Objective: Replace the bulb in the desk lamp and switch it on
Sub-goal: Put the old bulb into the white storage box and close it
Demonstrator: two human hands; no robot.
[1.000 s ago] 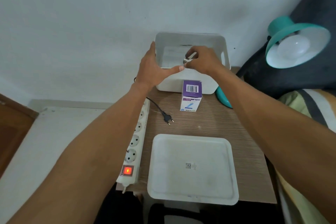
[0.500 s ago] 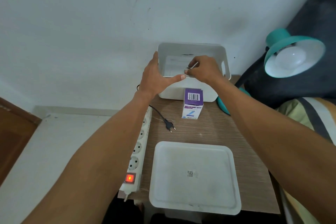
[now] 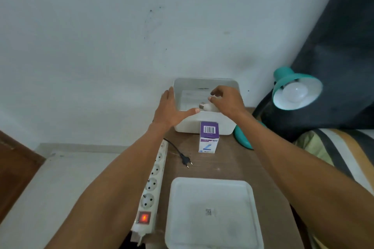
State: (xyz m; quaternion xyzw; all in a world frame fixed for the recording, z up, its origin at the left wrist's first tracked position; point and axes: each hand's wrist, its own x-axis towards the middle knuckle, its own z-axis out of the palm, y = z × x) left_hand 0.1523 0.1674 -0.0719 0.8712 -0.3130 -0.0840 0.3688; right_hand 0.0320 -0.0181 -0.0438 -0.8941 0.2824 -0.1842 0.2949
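Observation:
A teal desk lamp (image 3: 283, 81) leans in from the right with a white bulb (image 3: 296, 92) seated in its shade. Another white bulb (image 3: 206, 106) lies on its side inside the white bin (image 3: 188, 125), its metal base pointing left. My right hand (image 3: 226, 100) hovers just above this bulb with thumb and fingers apart, not gripping it. My left hand (image 3: 170, 111) rests flat against the bin's left front corner, thumb along the front rim. The lamp's black plug (image 3: 186, 161) lies loose on the wooden table, beside the power strip (image 3: 154, 178).
A purple and white bulb box (image 3: 209, 137) stands in front of the bin. A white lid (image 3: 212, 214) lies at the table's near edge. The strip's red switch (image 3: 144, 217) glows. The teal lamp base (image 3: 243, 138) sits right of the bin, bedding beyond it.
My right hand, which pinched the bulb by its metal base over the bin, has opened; the bulb now lies in the bin. My left hand stays at the bin's corner.

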